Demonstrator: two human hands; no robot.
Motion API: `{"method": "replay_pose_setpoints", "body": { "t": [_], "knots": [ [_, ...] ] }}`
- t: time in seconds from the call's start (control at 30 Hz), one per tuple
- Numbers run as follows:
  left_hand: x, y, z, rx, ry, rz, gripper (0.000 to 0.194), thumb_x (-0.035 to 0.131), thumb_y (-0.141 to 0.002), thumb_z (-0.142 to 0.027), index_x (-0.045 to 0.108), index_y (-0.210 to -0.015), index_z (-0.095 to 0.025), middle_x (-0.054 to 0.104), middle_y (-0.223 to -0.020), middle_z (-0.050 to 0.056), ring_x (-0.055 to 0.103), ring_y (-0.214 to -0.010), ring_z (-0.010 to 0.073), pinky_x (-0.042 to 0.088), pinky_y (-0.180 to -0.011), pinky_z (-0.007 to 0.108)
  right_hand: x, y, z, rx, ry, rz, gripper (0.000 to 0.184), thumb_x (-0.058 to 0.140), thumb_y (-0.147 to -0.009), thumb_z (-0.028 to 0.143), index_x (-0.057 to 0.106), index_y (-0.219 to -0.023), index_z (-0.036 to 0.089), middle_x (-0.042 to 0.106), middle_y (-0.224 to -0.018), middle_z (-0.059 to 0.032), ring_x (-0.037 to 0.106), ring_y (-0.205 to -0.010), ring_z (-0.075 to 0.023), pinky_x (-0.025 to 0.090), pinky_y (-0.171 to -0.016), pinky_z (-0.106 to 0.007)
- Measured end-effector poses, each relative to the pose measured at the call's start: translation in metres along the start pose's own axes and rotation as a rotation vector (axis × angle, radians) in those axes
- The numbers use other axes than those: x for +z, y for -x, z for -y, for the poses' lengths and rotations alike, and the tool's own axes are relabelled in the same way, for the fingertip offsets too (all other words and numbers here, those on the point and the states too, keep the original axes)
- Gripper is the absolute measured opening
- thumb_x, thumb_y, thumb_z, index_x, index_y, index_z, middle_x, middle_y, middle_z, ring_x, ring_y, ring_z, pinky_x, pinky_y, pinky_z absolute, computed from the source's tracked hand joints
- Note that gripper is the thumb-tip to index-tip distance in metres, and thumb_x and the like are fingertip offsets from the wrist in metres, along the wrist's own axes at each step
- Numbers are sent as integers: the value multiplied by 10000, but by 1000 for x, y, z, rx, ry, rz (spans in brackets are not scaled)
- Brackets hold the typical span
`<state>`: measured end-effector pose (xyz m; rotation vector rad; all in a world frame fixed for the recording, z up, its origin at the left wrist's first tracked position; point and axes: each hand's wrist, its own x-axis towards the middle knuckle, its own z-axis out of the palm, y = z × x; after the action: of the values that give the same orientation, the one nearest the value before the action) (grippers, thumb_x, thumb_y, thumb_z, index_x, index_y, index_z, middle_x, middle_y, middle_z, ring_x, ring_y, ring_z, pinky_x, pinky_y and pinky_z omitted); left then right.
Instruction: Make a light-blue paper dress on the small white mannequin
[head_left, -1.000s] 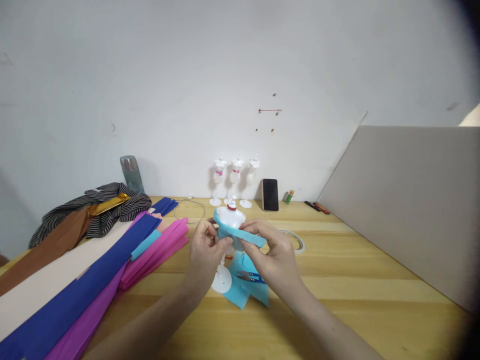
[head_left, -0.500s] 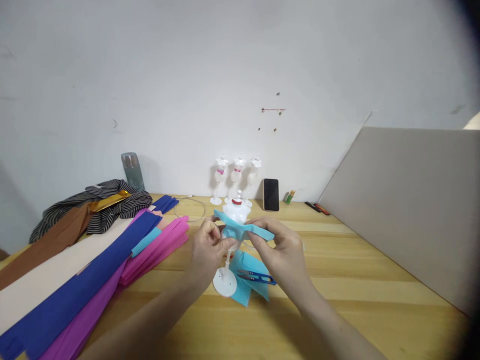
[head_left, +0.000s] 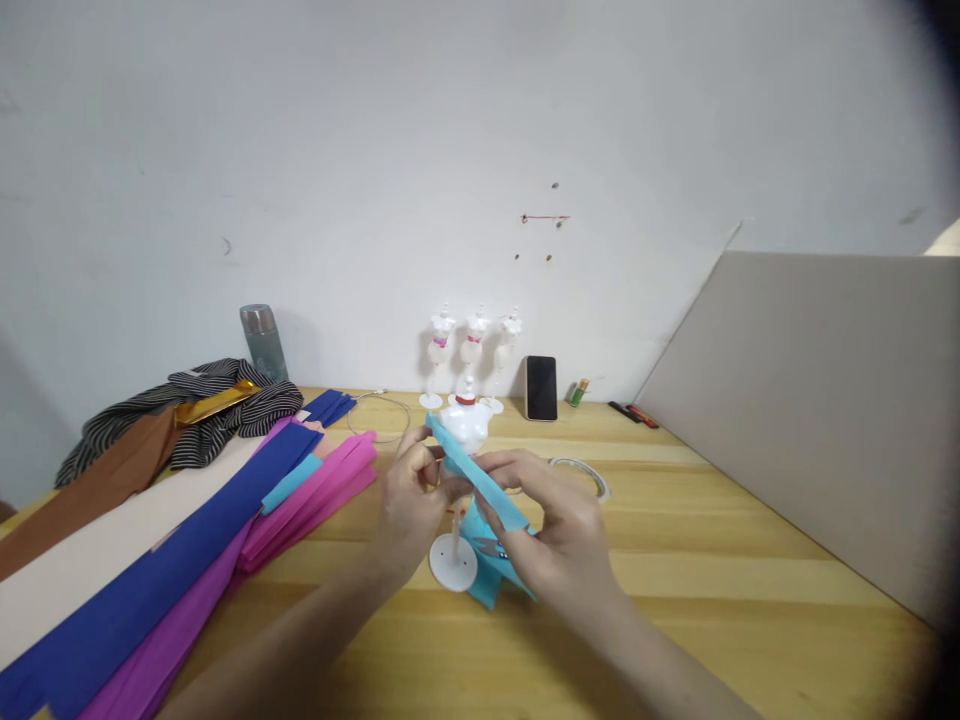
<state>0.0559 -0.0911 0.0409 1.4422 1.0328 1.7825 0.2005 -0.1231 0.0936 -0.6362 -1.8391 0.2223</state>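
A small white dress-form mannequin (head_left: pixel 466 428) with a red band at its neck is held up, tilted, its round base (head_left: pixel 453 563) towards me. My left hand (head_left: pixel 411 500) is closed around its waist, thumb in front. A light blue paper-like strip (head_left: pixel 486 482) runs slantwise across the front of the torso. My right hand (head_left: pixel 566 520) pinches the strip between thumb and fingers, on the right. Below, on the table, lie more light blue pieces (head_left: pixel 486 588), with thread snips (head_left: pixel 491 547) on them, partly hidden by my right hand.
Three small mannequins (head_left: pixel 472 345) stand by the wall, beside a phone (head_left: pixel 541 388) and a green-labelled item (head_left: pixel 579 392). A tape roll (head_left: pixel 596 475) lies at right. Coloured sheets (head_left: pixel 202 540), striped cloth (head_left: pixel 217 425) and a flask (head_left: pixel 264 340) fill the left. A white panel (head_left: pixel 825 400) rises at right.
The strip, nearly level before, now slants down to the right across the torso. My right hand has shifted slightly down and left, covering more of the snips. The mannequin has tilted a little.
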Motion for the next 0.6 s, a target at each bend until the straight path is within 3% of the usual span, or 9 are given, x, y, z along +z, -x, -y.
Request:
{"method": "replay_pose_setpoints", "body": {
  "t": [0.3, 0.47, 0.6],
  "knots": [
    [-2, 1, 7, 45, -33, 72, 373, 760, -699, -284, 437, -541, -187, 595, -1154, 98, 583, -1042, 247, 465, -818, 346, 3, 1, 7, -23, -71, 21, 176, 526, -784, 53, 605, -788, 211, 750, -943, -49, 705, -777, -177, 556, -672, -276],
    [0, 1, 9, 126, -67, 39, 454, 742, -705, -251, 329, -523, -194, 626, -1028, 69, 621, -910, 212, 490, -743, 337, 1, 3, 2, 48, -94, 20, 136, 564, -799, 83, 615, -791, 209, 748, -963, -56, 709, -834, -191, 556, -725, -285],
    [2, 1, 4, 163, -98, 25, 458, 712, -724, -225, 297, -532, -195, 632, -1075, 80, 638, -880, 200, 491, -708, 332, -2, 2, 2, 141, -143, 20, 117, 595, -819, 136, 614, -730, 209, 751, -924, -58, 708, -822, -203, 549, -723, -303]
  ]
}}
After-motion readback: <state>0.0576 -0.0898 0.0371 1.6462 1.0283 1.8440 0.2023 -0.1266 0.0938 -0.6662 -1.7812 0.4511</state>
